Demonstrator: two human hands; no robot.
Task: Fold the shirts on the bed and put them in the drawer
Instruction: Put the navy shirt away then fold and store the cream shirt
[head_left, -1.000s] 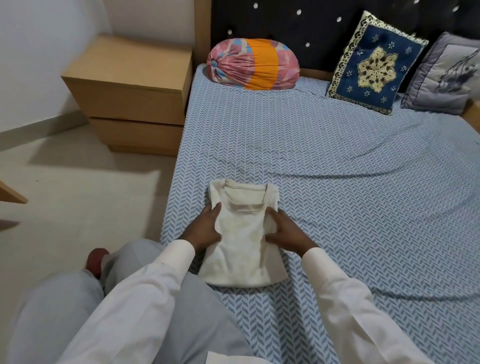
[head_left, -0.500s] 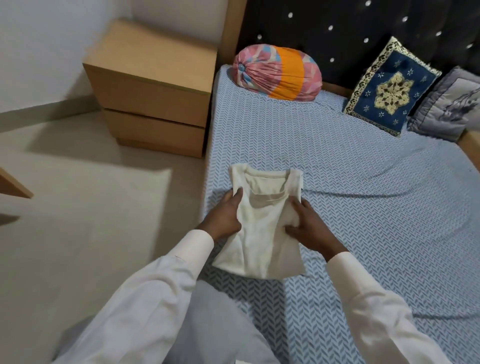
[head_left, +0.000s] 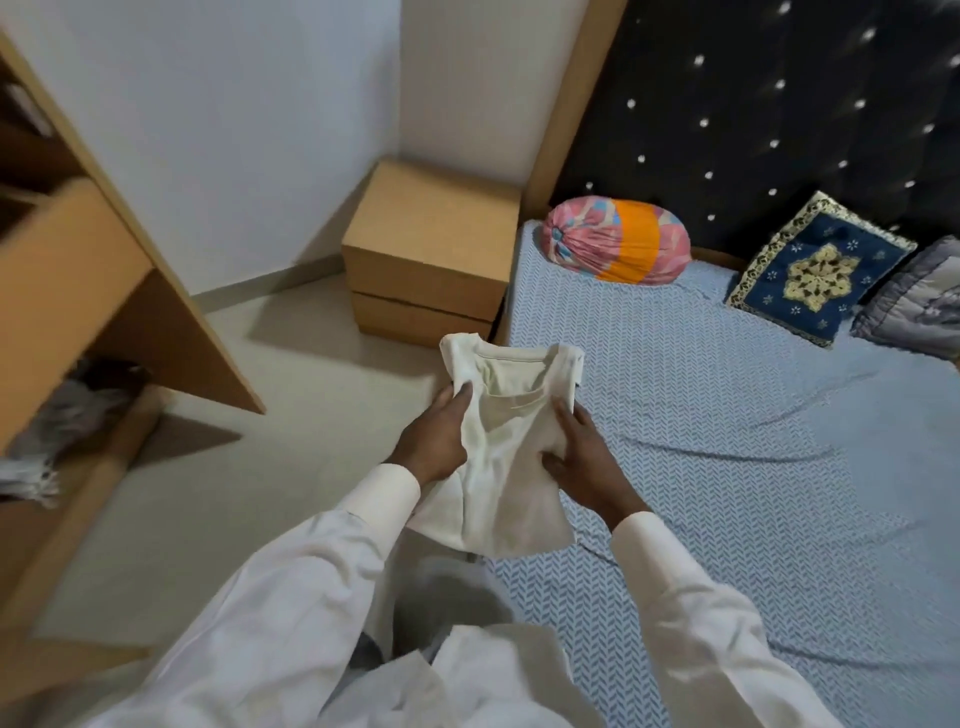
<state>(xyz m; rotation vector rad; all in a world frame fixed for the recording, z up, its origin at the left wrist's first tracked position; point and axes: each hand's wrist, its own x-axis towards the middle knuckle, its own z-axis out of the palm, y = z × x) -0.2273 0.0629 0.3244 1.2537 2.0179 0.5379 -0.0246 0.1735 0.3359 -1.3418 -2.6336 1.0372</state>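
At the far left of the frame stands a blurred wooden shelf unit (head_left: 78, 270), and below it, in the lower left, an open drawer (head_left: 122, 457) holds some grey and white cloth (head_left: 62, 421) too smeared to make out. Pale floor (head_left: 270, 374) runs from there to a two-drawer bedside cabinet (head_left: 431, 260) in the upper middle, set against the bed's side. In the centre, the folded white shirt (head_left: 498, 467) is held up over the left edge of the bed (head_left: 727, 441), collar toward the top of the frame and lower hem sagging. The left hand (head_left: 434, 441) grips its left side, thumb lying on top near the collar and the other fingers tucked under the fabric, out of sight. The right hand (head_left: 582, 457) grips the right side, thumb pressed onto the front, fingers close together along the edge; whether their tips curl beneath I cannot tell. Both arms wear white sleeves (head_left: 291, 597). To the right stretches the blue chevron sheet, with a pink-and-orange bolster (head_left: 618, 241), a navy embroidered cushion (head_left: 818, 270) and a grey cushion (head_left: 919, 306) lined along the dark studded headboard (head_left: 779, 104).
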